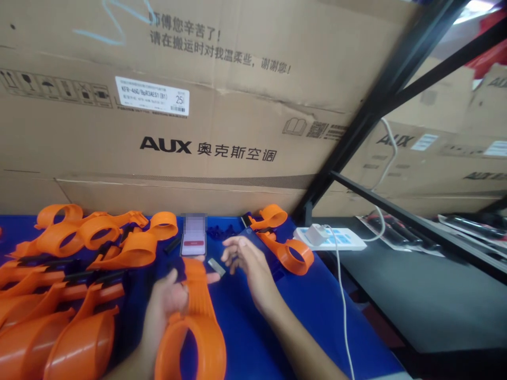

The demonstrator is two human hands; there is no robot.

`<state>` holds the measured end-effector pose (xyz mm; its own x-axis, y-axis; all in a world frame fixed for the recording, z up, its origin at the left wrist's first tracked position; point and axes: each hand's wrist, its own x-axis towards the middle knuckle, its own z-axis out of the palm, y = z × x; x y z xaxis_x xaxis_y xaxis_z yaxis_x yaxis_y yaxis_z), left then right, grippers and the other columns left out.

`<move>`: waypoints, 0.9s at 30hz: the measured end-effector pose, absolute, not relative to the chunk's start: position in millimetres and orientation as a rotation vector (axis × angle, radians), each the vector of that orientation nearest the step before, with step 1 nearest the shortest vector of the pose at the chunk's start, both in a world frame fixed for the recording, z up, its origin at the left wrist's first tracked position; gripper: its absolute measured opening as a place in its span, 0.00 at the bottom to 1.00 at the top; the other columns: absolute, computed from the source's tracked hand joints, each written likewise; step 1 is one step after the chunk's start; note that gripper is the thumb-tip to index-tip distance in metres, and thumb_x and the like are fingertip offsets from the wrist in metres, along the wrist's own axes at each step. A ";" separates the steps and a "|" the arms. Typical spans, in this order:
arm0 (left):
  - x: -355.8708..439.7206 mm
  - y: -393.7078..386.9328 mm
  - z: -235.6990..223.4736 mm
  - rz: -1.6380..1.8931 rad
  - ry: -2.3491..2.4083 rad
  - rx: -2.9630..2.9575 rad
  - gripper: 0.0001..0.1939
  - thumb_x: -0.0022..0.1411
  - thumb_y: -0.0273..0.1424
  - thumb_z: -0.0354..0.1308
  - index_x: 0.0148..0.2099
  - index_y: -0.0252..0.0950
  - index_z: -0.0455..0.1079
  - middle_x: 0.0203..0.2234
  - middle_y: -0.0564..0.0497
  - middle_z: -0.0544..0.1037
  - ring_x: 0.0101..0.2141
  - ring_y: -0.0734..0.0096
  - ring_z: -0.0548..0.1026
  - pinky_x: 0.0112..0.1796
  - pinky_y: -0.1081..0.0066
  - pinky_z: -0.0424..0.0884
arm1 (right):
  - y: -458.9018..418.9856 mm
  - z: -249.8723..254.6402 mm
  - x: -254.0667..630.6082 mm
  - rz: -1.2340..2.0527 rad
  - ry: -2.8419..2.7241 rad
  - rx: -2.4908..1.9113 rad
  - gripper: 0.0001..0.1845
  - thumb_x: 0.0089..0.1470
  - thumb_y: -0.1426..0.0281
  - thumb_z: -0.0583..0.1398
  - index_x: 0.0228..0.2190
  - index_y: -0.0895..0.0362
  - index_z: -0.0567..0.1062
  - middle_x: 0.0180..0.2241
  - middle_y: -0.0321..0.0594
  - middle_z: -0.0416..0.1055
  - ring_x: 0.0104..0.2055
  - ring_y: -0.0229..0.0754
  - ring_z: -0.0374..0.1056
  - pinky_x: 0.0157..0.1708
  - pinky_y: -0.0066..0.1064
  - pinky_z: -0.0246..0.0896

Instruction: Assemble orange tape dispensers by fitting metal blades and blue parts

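The left hand (170, 295) grasps an orange ring-ended piece (200, 295) by its ribbed upper part, with the thumb on the left side and a fingertip showing past the right edge; the piece is held in front of the blue-topped counter (247, 343), its wide ring pointing down toward the wearer. The right hand (247, 264) is released, its fingers loosely curled and pointing left, with nothing visible in its grasp. Between the two hands is a small grey strip (216, 267), right by the left fingertip; whether they touch cannot be told. Just beyond the held piece a phone (194, 237) lies with its screen lit, and dark blue parts (222, 232) lie to its right. Many more orange pieces (81, 343) crowd the left side of the counter, some of them overlapping, and a smaller orange group (303, 258) lies beyond and to the right of the right hand. Farther right, a white power strip (348, 240) has a plug in it, and a white cable (339, 295) runs down toward the wearer. A large cardboard box (237, 105) marked AUX stands behind everything, beside a slanting black frame (356, 126).
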<state>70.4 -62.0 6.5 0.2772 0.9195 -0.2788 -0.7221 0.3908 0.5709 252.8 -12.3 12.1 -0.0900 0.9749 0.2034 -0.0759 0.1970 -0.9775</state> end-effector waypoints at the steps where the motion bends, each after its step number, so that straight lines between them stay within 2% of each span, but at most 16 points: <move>1: 68.0 -62.7 10.3 1.141 0.645 0.307 0.27 0.58 0.50 0.63 0.50 0.34 0.77 0.30 0.41 0.84 0.24 0.59 0.80 0.28 0.65 0.77 | -9.5 12.1 256.7 1.090 -1.314 -0.982 0.24 0.69 0.50 0.50 0.42 0.56 0.74 0.31 0.40 0.73 0.31 0.41 0.68 0.27 0.28 0.62; 3: 64.6 -63.3 15.8 1.176 0.721 0.211 0.25 0.60 0.51 0.62 0.48 0.35 0.78 0.27 0.45 0.82 0.22 0.63 0.78 0.26 0.68 0.75 | -6.1 12.9 262.3 0.939 -1.360 -1.040 0.22 0.69 0.52 0.51 0.40 0.56 0.75 0.31 0.39 0.73 0.31 0.41 0.68 0.27 0.29 0.61; 6: 62.2 -59.5 13.9 1.216 0.752 0.165 0.25 0.59 0.52 0.64 0.48 0.37 0.77 0.28 0.48 0.82 0.24 0.64 0.79 0.27 0.69 0.74 | -7.4 14.5 262.2 0.712 -1.591 -1.153 0.17 0.70 0.57 0.53 0.38 0.55 0.75 0.33 0.38 0.74 0.33 0.41 0.68 0.33 0.31 0.62; 9: 62.9 -53.2 -0.5 1.005 0.597 0.200 0.31 0.53 0.55 0.68 0.49 0.35 0.76 0.25 0.47 0.80 0.26 0.60 0.79 0.27 0.67 0.74 | -12.4 14.2 254.9 0.563 -1.928 -1.180 0.13 0.70 0.63 0.54 0.38 0.54 0.76 0.36 0.39 0.75 0.39 0.44 0.69 0.41 0.34 0.63; 12: 69.8 -54.1 -18.0 0.862 0.469 0.231 0.37 0.51 0.55 0.69 0.53 0.32 0.75 0.29 0.44 0.81 0.33 0.53 0.82 0.34 0.64 0.75 | -15.2 10.7 249.0 0.502 -2.206 -1.080 0.10 0.69 0.65 0.55 0.41 0.54 0.76 0.41 0.43 0.75 0.43 0.46 0.68 0.45 0.38 0.63; 15: 78.9 -62.9 -28.0 0.742 0.409 0.224 0.36 0.54 0.51 0.70 0.55 0.29 0.74 0.33 0.42 0.82 0.37 0.51 0.82 0.39 0.63 0.75 | -14.6 6.6 247.4 0.472 -2.340 -1.046 0.09 0.69 0.65 0.56 0.43 0.53 0.76 0.43 0.45 0.75 0.44 0.47 0.67 0.46 0.40 0.63; 19: 82.5 -72.4 -28.5 0.735 0.392 0.185 0.32 0.62 0.50 0.64 0.58 0.32 0.72 0.32 0.43 0.81 0.35 0.53 0.82 0.36 0.64 0.75 | -11.9 4.8 248.5 0.449 -2.371 -1.079 0.10 0.70 0.66 0.55 0.44 0.52 0.75 0.46 0.45 0.74 0.47 0.48 0.67 0.47 0.40 0.63; 23: 80.7 -73.0 -28.5 0.704 0.403 0.163 0.34 0.62 0.52 0.63 0.60 0.33 0.71 0.32 0.43 0.81 0.34 0.53 0.82 0.34 0.65 0.74 | -11.1 5.0 250.0 0.414 -2.403 -1.104 0.10 0.70 0.65 0.55 0.46 0.52 0.75 0.46 0.45 0.73 0.49 0.49 0.66 0.48 0.41 0.62; 27: 83.3 -71.0 -30.4 0.755 0.429 0.206 0.33 0.60 0.49 0.66 0.58 0.30 0.72 0.33 0.41 0.81 0.34 0.55 0.82 0.37 0.65 0.74 | -12.9 3.8 249.9 0.323 -2.448 -1.159 0.11 0.68 0.64 0.57 0.49 0.50 0.75 0.51 0.47 0.71 0.53 0.52 0.64 0.48 0.43 0.61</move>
